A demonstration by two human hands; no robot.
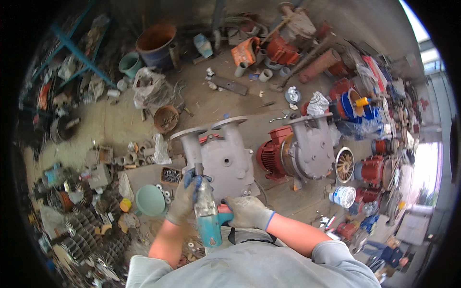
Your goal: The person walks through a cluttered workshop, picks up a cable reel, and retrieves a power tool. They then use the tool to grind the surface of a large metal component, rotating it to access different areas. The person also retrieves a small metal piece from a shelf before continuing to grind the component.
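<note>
A teal power tool, which looks like an impact wrench, is held upright in front of my body. Its grey metal nose and socket point away from me. My right hand, in a pale work glove, closes round its red and teal handle. My left hand, in a glove with blue fingertips, wraps the front of the tool by the socket. Just beyond stands a grey cast pump casing with two flanged pipe stubs. I cannot tell whether the socket touches it.
Right of the casing sits a second grey pump with a red motor. A box of bolts and a green basin lie at left. A wrench rests on the floor. Another person is at far lower right.
</note>
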